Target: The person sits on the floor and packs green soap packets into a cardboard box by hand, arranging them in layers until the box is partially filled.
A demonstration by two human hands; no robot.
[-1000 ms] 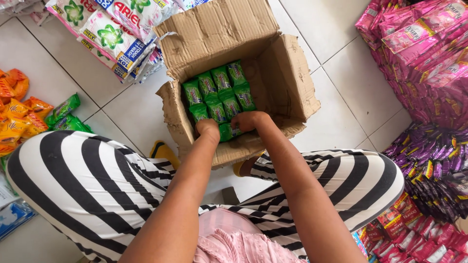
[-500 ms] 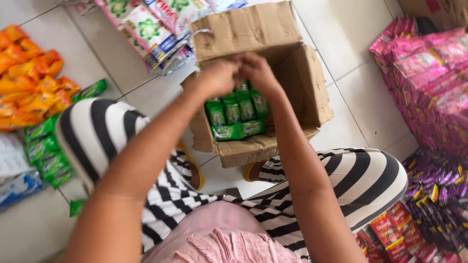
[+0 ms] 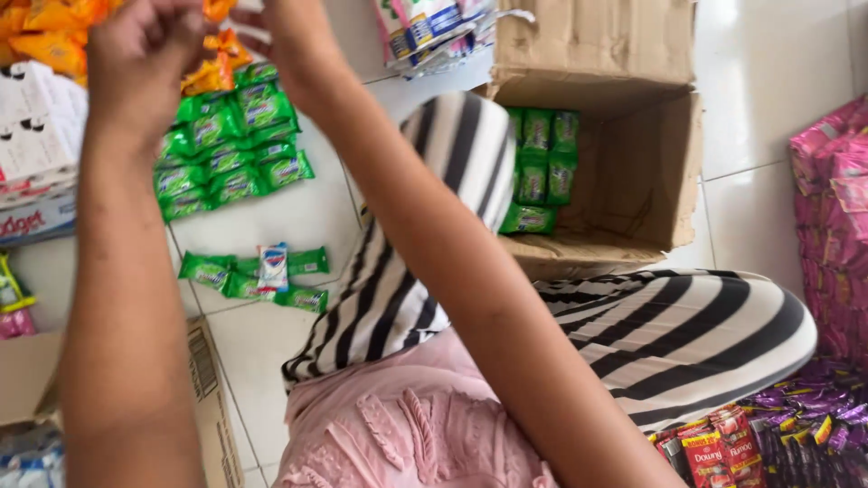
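Note:
Both my hands are raised at the top left of the view. My left hand (image 3: pixel 136 50) has its fingers curled, and nothing shows in it. My right hand (image 3: pixel 289 36) is partly cut off by the top edge, so I cannot tell what is in its fingers. Below them a heap of green sachets (image 3: pixel 231 149) lies on the tiled floor beside orange packets (image 3: pixel 212 77). An open cardboard box (image 3: pixel 687 172) stands past my striped knee (image 3: pixel 461 154) with more green sachets (image 3: pixel 542 154) stacked against its left wall.
A short strip of green sachets (image 3: pixel 303 264) with a white and blue packet (image 3: pixel 272 265) lies on the floor. A white carton (image 3: pixel 36 126) sits at left and another cardboard box (image 3: pixel 203 389) at bottom left. Pink sachets (image 3: pixel 832 226) and red and purple sachets (image 3: pixel 768 434) line the right.
My hands have come up out of the cardboard box and swung left over the green sachets on the floor. My view has turned left with them.

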